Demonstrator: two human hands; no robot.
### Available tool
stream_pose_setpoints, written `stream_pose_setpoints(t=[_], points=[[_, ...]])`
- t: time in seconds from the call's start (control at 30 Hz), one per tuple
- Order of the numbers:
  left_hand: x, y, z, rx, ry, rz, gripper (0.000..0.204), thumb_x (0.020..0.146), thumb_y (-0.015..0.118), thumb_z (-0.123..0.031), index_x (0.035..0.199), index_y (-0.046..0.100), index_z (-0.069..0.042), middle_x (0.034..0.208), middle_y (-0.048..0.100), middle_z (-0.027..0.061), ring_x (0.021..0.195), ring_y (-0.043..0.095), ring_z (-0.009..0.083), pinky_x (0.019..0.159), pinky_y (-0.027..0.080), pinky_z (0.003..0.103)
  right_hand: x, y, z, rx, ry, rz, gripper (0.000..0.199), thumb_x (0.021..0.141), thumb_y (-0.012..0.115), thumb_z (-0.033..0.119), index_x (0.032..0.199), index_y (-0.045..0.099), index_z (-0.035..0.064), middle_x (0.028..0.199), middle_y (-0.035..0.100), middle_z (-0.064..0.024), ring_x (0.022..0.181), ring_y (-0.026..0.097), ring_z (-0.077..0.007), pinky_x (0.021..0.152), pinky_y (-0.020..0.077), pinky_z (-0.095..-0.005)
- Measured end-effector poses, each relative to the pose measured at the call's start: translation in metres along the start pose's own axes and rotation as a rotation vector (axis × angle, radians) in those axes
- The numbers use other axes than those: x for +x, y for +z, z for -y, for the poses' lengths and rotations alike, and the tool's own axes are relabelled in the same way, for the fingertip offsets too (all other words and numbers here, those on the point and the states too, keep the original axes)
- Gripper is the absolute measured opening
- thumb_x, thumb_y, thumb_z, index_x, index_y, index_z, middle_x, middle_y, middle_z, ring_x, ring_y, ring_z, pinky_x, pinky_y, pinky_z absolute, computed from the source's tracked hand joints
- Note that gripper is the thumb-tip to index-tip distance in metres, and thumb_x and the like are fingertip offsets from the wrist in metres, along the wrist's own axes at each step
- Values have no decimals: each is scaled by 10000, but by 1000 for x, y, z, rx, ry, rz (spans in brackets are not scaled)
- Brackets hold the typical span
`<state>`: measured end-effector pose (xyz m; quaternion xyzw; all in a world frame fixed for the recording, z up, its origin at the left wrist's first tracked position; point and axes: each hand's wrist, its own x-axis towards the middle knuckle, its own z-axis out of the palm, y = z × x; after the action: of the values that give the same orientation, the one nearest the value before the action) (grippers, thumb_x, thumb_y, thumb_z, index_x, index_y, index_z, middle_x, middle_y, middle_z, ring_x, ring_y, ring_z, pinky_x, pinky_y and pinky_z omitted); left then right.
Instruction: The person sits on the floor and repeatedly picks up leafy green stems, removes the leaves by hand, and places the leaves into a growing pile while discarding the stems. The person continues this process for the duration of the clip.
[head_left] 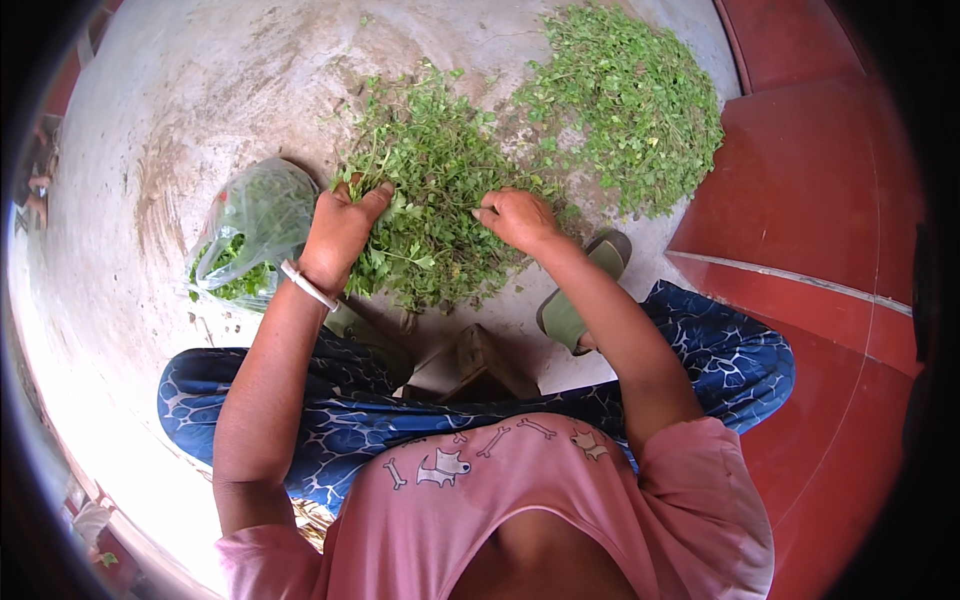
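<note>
Between my feet and the far floor lies a pile of leafy green herbs [430, 170], tangled with thin brownish stems. My left hand [345, 222], with a white band at its wrist, is closed around herb sprigs at the pile's left side; its fingertips are partly hidden by leaves. Over the pile's right side, my right hand [518, 217] has thumb and fingers pinched together, and what sits between them is too small to make out. Left of my left hand stands a clear plastic bag [262, 205] with green leaves inside.
A larger heap of greens [640, 110] is spread at the far right, beside red panels [800, 180]. My green shoes [590, 290] flank a small wooden block [485, 365]. Part of another person [40, 190] shows at the far left edge.
</note>
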<state>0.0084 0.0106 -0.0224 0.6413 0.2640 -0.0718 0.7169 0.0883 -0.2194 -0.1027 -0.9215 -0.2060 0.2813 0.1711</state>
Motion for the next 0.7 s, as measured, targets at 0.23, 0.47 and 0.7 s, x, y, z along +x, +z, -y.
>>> stream_pose_setpoints(t=[0.23, 0.47, 0.7], points=[[1, -2, 9, 59, 17, 7, 96, 883, 567, -108, 917, 602, -26, 761, 598, -3, 642, 547, 74, 577, 457, 241, 19, 29, -13, -201, 134, 259, 213, 778, 638, 281, 880, 649, 95, 829, 632, -120, 800, 610, -310, 700, 484, -435], [2, -4, 13, 112, 28, 31, 139, 881, 570, -113, 967, 599, -7, 800, 597, 1, 657, 532, 67, 569, 446, 246, 9, 1, -30, 503, 74, 239, 222, 794, 649, 278, 939, 651, 111, 923, 653, -55, 847, 603, -213, 710, 478, -382], [-12, 14, -5, 45, 21, 94, 233, 845, 631, -108, 1026, 590, 33, 888, 618, 25, 797, 535, 88, 740, 436, 241, -7, -34, 6, 1419, 17, 211, 208, 847, 616, 136, 1037, 586, 57, 1025, 611, -39, 949, 549, -148, 827, 434, -298]])
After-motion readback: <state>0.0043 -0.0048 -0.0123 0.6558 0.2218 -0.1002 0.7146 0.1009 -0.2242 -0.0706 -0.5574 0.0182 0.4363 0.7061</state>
